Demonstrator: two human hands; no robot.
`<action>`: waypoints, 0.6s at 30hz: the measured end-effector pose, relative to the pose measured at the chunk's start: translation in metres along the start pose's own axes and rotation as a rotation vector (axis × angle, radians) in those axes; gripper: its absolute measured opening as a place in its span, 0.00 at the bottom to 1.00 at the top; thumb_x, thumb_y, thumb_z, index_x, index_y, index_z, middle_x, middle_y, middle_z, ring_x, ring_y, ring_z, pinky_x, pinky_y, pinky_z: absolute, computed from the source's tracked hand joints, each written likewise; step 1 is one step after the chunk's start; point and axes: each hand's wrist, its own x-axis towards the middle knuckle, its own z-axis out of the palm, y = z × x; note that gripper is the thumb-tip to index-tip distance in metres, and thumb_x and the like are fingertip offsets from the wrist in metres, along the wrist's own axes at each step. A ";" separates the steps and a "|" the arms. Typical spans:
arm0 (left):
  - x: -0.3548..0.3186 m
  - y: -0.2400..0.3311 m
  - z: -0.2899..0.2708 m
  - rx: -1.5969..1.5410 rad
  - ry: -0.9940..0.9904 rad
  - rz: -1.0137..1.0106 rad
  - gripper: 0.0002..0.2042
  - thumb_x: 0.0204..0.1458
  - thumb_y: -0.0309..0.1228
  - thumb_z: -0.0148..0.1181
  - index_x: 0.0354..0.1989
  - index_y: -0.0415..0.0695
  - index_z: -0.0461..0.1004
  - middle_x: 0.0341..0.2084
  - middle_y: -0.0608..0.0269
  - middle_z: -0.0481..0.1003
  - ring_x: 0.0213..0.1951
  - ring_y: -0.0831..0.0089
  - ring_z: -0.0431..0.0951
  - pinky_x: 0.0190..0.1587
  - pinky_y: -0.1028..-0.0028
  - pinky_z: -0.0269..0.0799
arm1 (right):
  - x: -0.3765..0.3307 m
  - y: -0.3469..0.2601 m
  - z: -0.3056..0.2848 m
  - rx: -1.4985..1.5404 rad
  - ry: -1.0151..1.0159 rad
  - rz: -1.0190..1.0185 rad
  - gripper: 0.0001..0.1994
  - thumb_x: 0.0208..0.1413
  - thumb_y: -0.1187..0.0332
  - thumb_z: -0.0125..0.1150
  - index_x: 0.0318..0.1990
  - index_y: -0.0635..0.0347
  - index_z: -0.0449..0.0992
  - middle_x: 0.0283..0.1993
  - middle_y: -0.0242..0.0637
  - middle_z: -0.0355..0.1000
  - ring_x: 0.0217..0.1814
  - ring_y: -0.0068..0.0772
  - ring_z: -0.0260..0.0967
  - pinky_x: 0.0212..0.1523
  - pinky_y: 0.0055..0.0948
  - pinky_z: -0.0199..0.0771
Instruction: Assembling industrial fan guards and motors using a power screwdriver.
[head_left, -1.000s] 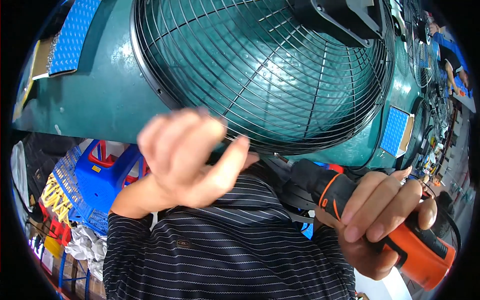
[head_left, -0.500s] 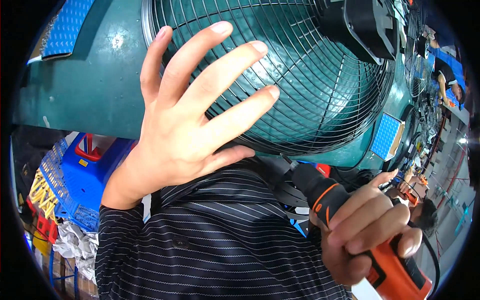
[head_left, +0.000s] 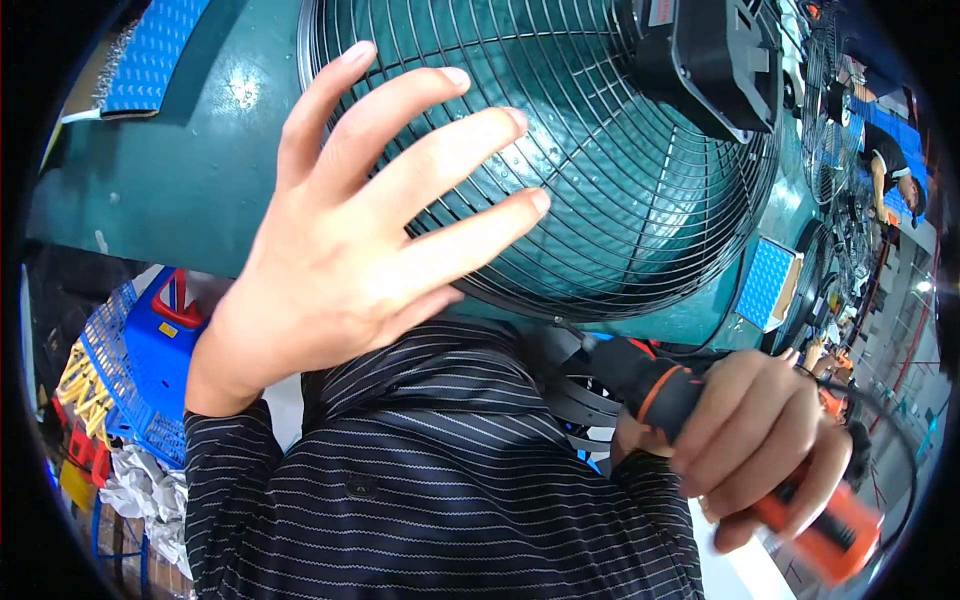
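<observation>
Orange-and-black power screwdriver [head_left: 730,450] sits at the lower right of the frame, gripped in the right hand [head_left: 760,440], whose fingers [head_left: 720,400] are wrapped tight around its body; its dark nose points up and left toward the lower rim of the wire fan guard [head_left: 620,200]. That round black guard fills the upper middle of the frame, lying on a teal table [head_left: 180,190], with a black motor housing [head_left: 710,60] at its upper right. The left hand [head_left: 350,240] hovers in front of the guard's left side, fingers [head_left: 440,150] spread wide and holding nothing; whether they touch the wires cannot be told. A dark striped sleeve [head_left: 420,480] crosses the bottom centre. Blue plastic crates [head_left: 140,350] stand at the lower left, and a blue dotted pad [head_left: 765,285] lies on the table right of the guard.
</observation>
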 end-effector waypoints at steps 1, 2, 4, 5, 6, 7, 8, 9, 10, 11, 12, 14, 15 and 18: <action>0.003 -0.002 -0.002 0.023 0.001 0.039 0.28 0.32 0.47 0.69 0.47 0.55 0.81 0.57 0.55 0.70 0.62 0.53 0.65 0.68 0.44 0.48 | -0.003 -0.007 -0.007 0.065 0.054 -0.007 0.23 0.42 0.82 0.72 0.46 0.59 0.71 0.30 0.44 0.76 0.23 0.39 0.75 0.26 0.34 0.81; 0.005 -0.004 -0.003 0.015 -0.006 0.051 0.28 0.32 0.47 0.69 0.47 0.55 0.81 0.57 0.55 0.70 0.62 0.53 0.65 0.68 0.44 0.48 | -0.012 -0.012 -0.005 0.006 0.165 -0.088 0.21 0.44 0.80 0.71 0.47 0.61 0.70 0.29 0.41 0.74 0.22 0.34 0.73 0.26 0.32 0.79; 0.010 -0.006 -0.005 0.009 -0.048 0.119 0.27 0.33 0.46 0.67 0.46 0.50 0.80 0.53 0.53 0.71 0.59 0.53 0.67 0.67 0.45 0.52 | -0.035 -0.021 0.007 -0.140 0.579 -0.242 0.16 0.50 0.75 0.66 0.46 0.65 0.68 0.29 0.36 0.71 0.20 0.24 0.69 0.25 0.24 0.74; 0.012 -0.007 -0.006 -0.007 -0.048 0.142 0.29 0.31 0.45 0.69 0.46 0.46 0.79 0.52 0.51 0.70 0.56 0.52 0.69 0.65 0.45 0.56 | -0.046 -0.026 0.008 -0.267 0.716 -0.282 0.16 0.52 0.74 0.62 0.47 0.65 0.67 0.31 0.36 0.69 0.21 0.23 0.65 0.27 0.25 0.70; 0.013 -0.005 -0.007 0.017 -0.021 0.180 0.29 0.31 0.45 0.69 0.46 0.46 0.79 0.52 0.51 0.70 0.56 0.52 0.69 0.65 0.45 0.56 | -0.058 -0.031 0.007 -0.396 0.846 -0.314 0.16 0.54 0.73 0.59 0.49 0.65 0.65 0.32 0.35 0.66 0.23 0.22 0.62 0.30 0.25 0.65; 0.014 -0.001 -0.006 -0.001 -0.022 0.161 0.30 0.29 0.44 0.70 0.46 0.46 0.79 0.52 0.51 0.70 0.55 0.52 0.69 0.65 0.45 0.57 | -0.070 -0.034 0.004 -0.424 0.907 -0.333 0.15 0.57 0.71 0.55 0.49 0.65 0.64 0.33 0.36 0.64 0.27 0.22 0.59 0.35 0.24 0.58; 0.015 0.003 -0.005 -0.015 -0.022 0.139 0.31 0.27 0.43 0.71 0.46 0.46 0.79 0.52 0.50 0.70 0.55 0.52 0.69 0.64 0.45 0.58 | -0.083 -0.033 0.003 -0.580 1.098 -0.367 0.13 0.57 0.70 0.54 0.48 0.64 0.65 0.32 0.35 0.62 0.29 0.25 0.58 0.37 0.27 0.59; 0.016 0.011 -0.001 -0.046 -0.029 0.134 0.32 0.25 0.41 0.73 0.47 0.46 0.79 0.51 0.51 0.69 0.52 0.51 0.69 0.61 0.46 0.61 | -0.094 -0.032 0.001 -0.577 1.088 -0.403 0.14 0.59 0.69 0.52 0.50 0.66 0.64 0.32 0.35 0.61 0.29 0.25 0.59 0.35 0.28 0.60; 0.018 0.019 0.005 -0.087 0.012 0.150 0.32 0.26 0.42 0.73 0.47 0.46 0.79 0.51 0.51 0.69 0.51 0.52 0.69 0.59 0.48 0.61 | -0.104 -0.033 -0.003 -0.534 1.183 -0.497 0.16 0.60 0.68 0.49 0.52 0.68 0.64 0.32 0.35 0.60 0.29 0.25 0.59 0.33 0.28 0.60; 0.019 0.028 0.012 -0.083 0.001 0.147 0.33 0.27 0.43 0.73 0.48 0.47 0.78 0.50 0.51 0.69 0.50 0.54 0.70 0.59 0.49 0.61 | -0.114 -0.033 -0.005 -0.599 1.182 -0.536 0.15 0.59 0.68 0.49 0.50 0.68 0.64 0.32 0.36 0.59 0.29 0.26 0.59 0.33 0.29 0.60; 0.020 0.038 0.019 -0.085 0.013 0.143 0.34 0.26 0.44 0.73 0.49 0.48 0.78 0.50 0.51 0.68 0.49 0.55 0.70 0.59 0.50 0.60 | -0.123 -0.035 -0.006 -0.593 1.262 -0.621 0.15 0.59 0.68 0.49 0.48 0.69 0.64 0.33 0.36 0.59 0.29 0.26 0.58 0.33 0.30 0.59; 0.021 0.054 0.032 -0.102 0.058 0.121 0.37 0.26 0.44 0.74 0.53 0.50 0.76 0.52 0.51 0.67 0.49 0.55 0.69 0.58 0.50 0.60 | -0.138 -0.041 -0.008 -0.696 1.318 -0.719 0.15 0.57 0.67 0.50 0.46 0.70 0.63 0.31 0.37 0.59 0.29 0.28 0.57 0.33 0.30 0.59; 0.021 0.062 0.037 -0.056 0.057 0.098 0.39 0.26 0.45 0.74 0.55 0.51 0.74 0.53 0.52 0.66 0.52 0.56 0.67 0.59 0.49 0.60 | -0.144 -0.043 -0.010 -0.752 1.391 -0.779 0.13 0.57 0.68 0.50 0.44 0.70 0.64 0.30 0.37 0.59 0.29 0.29 0.57 0.33 0.30 0.59; 0.017 0.059 0.031 -0.016 0.005 0.113 0.38 0.31 0.48 0.73 0.57 0.51 0.73 0.55 0.53 0.65 0.56 0.56 0.65 0.64 0.50 0.57 | -0.156 -0.037 -0.014 -0.859 1.561 -0.763 0.09 0.58 0.69 0.48 0.38 0.68 0.67 0.30 0.38 0.60 0.30 0.31 0.57 0.36 0.31 0.60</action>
